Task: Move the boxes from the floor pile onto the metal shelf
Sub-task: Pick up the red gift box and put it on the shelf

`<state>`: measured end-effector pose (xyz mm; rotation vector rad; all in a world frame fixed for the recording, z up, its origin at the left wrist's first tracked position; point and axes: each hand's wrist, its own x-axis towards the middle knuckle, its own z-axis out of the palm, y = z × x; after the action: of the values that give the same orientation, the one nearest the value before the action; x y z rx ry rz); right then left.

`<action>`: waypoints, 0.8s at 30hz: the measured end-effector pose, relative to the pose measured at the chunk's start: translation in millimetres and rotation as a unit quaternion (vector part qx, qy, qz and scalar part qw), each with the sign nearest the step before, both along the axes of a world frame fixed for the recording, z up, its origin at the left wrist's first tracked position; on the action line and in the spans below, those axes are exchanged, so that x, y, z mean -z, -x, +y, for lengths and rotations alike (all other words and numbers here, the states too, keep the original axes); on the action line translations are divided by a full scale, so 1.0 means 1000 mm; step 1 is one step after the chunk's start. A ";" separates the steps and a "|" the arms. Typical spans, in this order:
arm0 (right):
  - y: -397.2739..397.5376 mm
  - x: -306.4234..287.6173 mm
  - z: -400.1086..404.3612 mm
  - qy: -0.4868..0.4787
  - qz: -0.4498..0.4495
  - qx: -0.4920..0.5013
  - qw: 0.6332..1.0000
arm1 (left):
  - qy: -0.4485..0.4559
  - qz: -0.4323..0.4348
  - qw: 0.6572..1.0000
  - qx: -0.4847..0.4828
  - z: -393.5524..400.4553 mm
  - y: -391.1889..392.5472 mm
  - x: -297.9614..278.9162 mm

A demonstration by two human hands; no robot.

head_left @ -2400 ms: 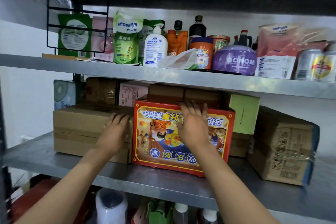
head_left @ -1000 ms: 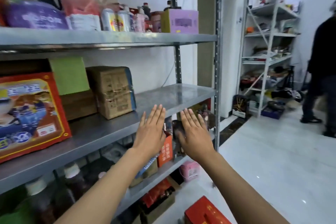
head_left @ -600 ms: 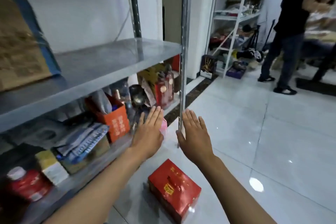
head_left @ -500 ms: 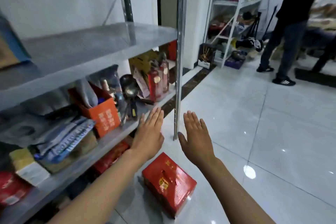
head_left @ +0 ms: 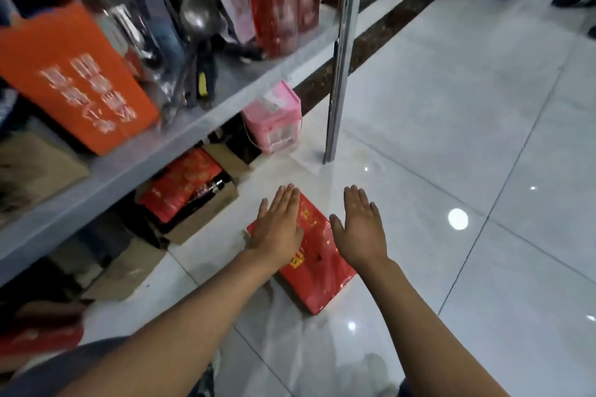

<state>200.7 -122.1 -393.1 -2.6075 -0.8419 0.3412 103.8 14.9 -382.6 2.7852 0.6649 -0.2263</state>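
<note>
Reaching: both hands are stretched down toward the red box (head_left: 311,259) on the white tiled floor (head_left: 451,145); judged as the start of a pick-up, nothing lifted yet.

Red box: lies flat on the floor just out from the metal shelf (head_left: 180,135); its long axis runs from near the person away toward the shelf post (head_left: 342,51), slanted a little leftward at the far end; one near corner shows between the forearms.

Left hand (head_left: 279,224): flat, fingers straight and pressed side by side, palm down over the box's left half; whether it touches the lid or hovers just above cannot be told.

Right hand (head_left: 358,229): flat too, fingers straight and slightly fanned, thumb out; it sits just beside the box's right edge, over floor more than box; the left looks the nearer.

Coming move: the box sits between and below the palms; judged, each hand needs to drop to a long side and close inward.

Cardboard carton (head_left: 193,203): open, on the floor under the shelf; holds red packets and a dark bottle-like thing.

Pink box (head_left: 274,119): shut, by the post; contents hidden.

Orange box (head_left: 74,84): on the shelf, open-topped; contents blurred.
</note>
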 end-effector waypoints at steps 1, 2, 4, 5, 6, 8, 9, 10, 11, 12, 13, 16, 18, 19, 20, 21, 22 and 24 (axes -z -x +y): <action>0.000 0.017 0.001 0.010 0.016 0.002 1.000 | 0.007 0.009 1.000 -0.004 -0.001 0.001 0.018; 0.001 0.033 0.001 0.021 0.031 0.003 0.999 | 0.016 0.018 1.000 -0.008 -0.002 0.002 0.034; 0.006 0.061 0.003 0.038 0.062 0.000 0.997 | 0.036 0.038 0.998 -0.019 -0.005 0.005 0.063; 0.009 0.073 0.005 0.041 0.081 0.000 0.996 | 0.043 0.046 0.998 -0.022 -0.005 0.007 0.075; 0.011 0.084 0.007 0.041 0.111 0.004 0.993 | 0.047 0.058 0.997 -0.019 -0.006 0.008 0.087; 0.017 0.101 0.010 0.034 0.167 0.008 0.985 | 0.042 0.085 0.996 0.002 -0.004 0.012 0.107; 0.018 0.110 0.010 0.032 0.181 0.006 0.983 | 0.036 0.098 0.994 0.013 -0.003 0.012 0.116; 0.019 0.116 0.011 0.035 0.188 0.003 0.981 | 0.033 0.108 0.993 0.019 -0.001 0.012 0.122; 0.019 0.122 0.013 0.037 0.191 0.001 0.981 | 0.039 0.114 0.993 0.019 0.001 0.011 0.128; 0.019 0.128 0.015 0.037 0.191 -0.003 0.981 | 0.049 0.118 0.992 0.016 0.002 0.009 0.132; 0.022 0.134 0.018 0.035 0.191 -0.010 0.981 | 0.062 0.125 0.990 0.009 0.002 0.009 0.135; 0.034 0.150 0.026 0.015 0.194 -0.015 0.981 | 0.092 0.145 0.985 -0.022 0.002 0.014 0.147; 0.038 0.159 0.030 0.010 0.189 0.003 0.982 | 0.097 0.149 0.984 -0.028 0.002 0.019 0.152; 0.038 0.162 0.032 0.014 0.189 0.012 0.982 | 0.098 0.146 0.984 -0.027 0.002 0.023 0.153; 0.037 0.165 0.035 0.020 0.192 0.018 0.981 | 0.102 0.145 0.984 -0.027 0.003 0.026 0.154; 0.036 0.168 0.037 0.029 0.197 0.021 0.980 | 0.106 0.148 0.983 -0.029 0.004 0.030 0.155; 0.035 0.170 0.040 0.038 0.202 0.022 0.978 | 0.110 0.152 0.982 -0.033 0.005 0.033 0.157; 0.033 0.173 0.045 0.051 0.215 0.031 0.975 | 0.121 0.164 0.978 -0.037 0.008 0.041 0.160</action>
<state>168.2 -77.2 -566.2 -2.5007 -0.6032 0.9113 62.5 23.2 -542.2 2.5051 0.7563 -0.7138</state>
